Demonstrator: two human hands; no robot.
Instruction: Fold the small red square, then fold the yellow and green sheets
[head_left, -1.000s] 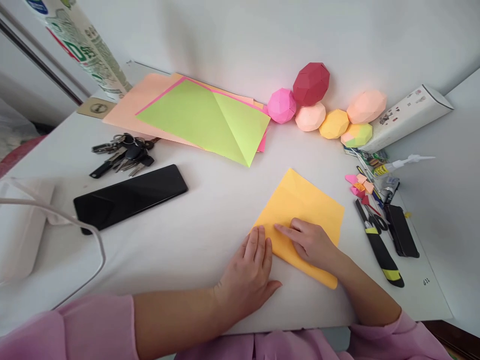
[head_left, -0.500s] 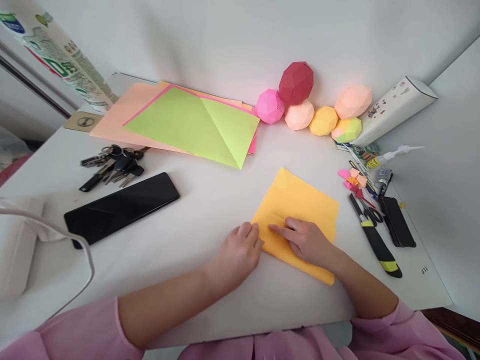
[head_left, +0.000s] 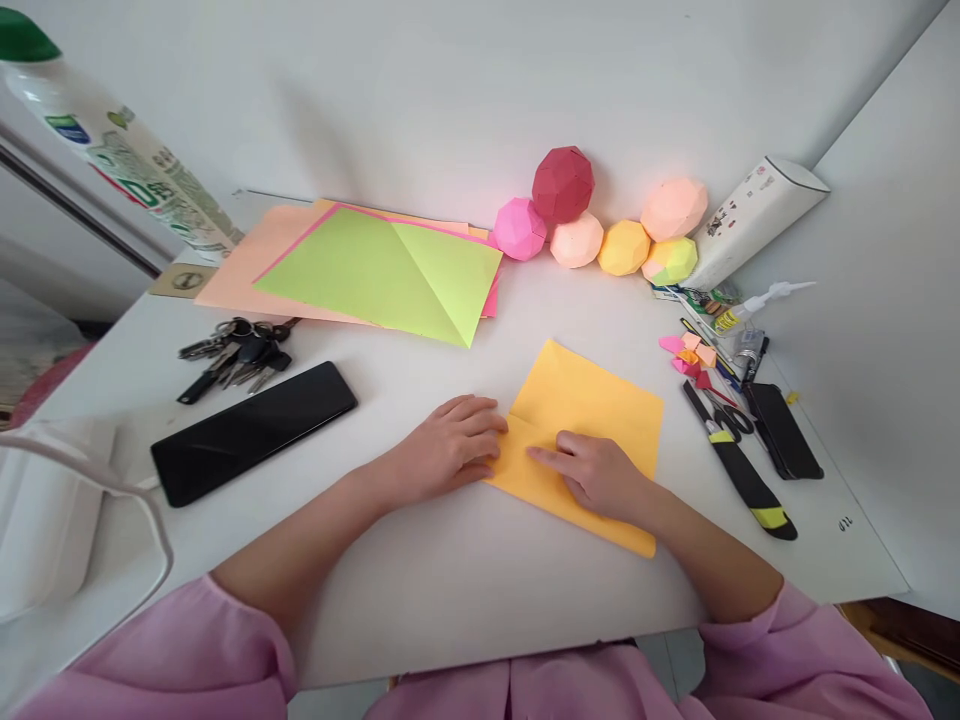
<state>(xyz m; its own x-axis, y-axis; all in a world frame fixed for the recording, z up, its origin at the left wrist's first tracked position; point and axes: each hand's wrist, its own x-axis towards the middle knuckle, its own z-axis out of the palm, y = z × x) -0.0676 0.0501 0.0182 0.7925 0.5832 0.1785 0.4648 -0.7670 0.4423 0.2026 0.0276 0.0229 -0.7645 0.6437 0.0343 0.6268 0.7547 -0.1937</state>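
Note:
An orange-yellow sheet of paper (head_left: 592, 395) lies on the table, its near edge folded over in a rounded bend that runs down to the right. At its left corner rests my left hand (head_left: 450, 447), palm down, fingers stretched out and touching the edge. My right hand (head_left: 600, 472) lies on top of the paper with the index finger straight, pressing on the folded part, and the other fingers loosely curled. Part of the sheet is covered by this hand. Neither hand grips anything.
Green paper (head_left: 375, 270) tops a stack of coloured sheets at the back. Several faceted paper balls (head_left: 562, 185) stand by the wall. A utility knife (head_left: 742, 470), scissors (head_left: 731, 415) and small paper pieces (head_left: 688, 352) lie right; a phone (head_left: 255, 430) and keys (head_left: 251, 355) lie left.
My left hand has opened from a closed pinch at the paper's left corner, its fingers now spread flat. The right hand stays on the sheet. The camera view has shifted slightly.

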